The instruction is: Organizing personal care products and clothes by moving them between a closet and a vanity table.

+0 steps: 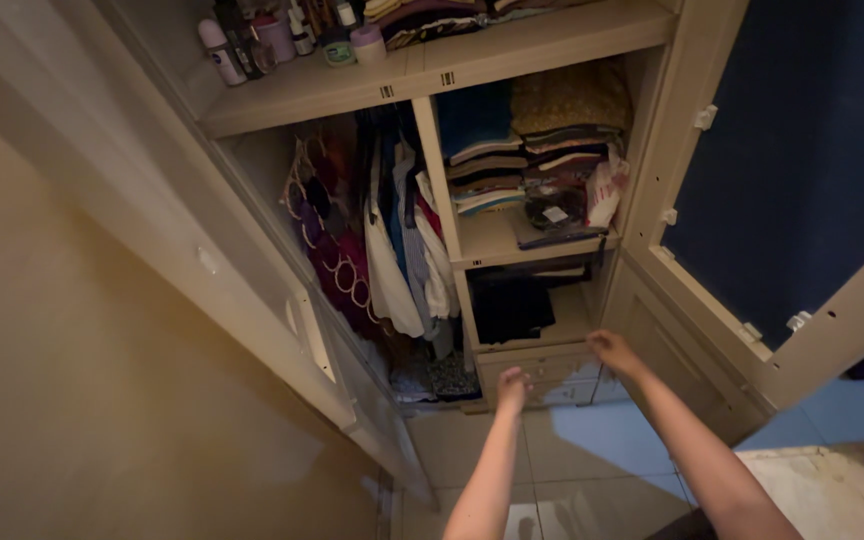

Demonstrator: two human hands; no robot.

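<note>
An open cream wardrobe (pixel 432 70) fills the view from above. Both my arms reach down toward its bottom drawers (pixel 542 372). My left hand (pixel 512 388) is curled, fingers closed, at the front of the lower drawer. My right hand (pixel 612 350) rests at the top edge of the upper drawer, fingers bent; whether it grips anything I cannot tell. Above the drawers a dark folded cloth (pixel 510 308) lies on the lowest shelf.
Folded clothes (pixel 527 150) are stacked on the right shelves, and shirts hang (pixel 402 250) on the left with a ring hanger (pixel 337 265). Bottles and jars (pixel 282 40) stand on the top shelf. The right door (pixel 802 170) stands open; the left door (pixel 202 250) swings toward me. Tiled floor (pixel 572 470) lies below.
</note>
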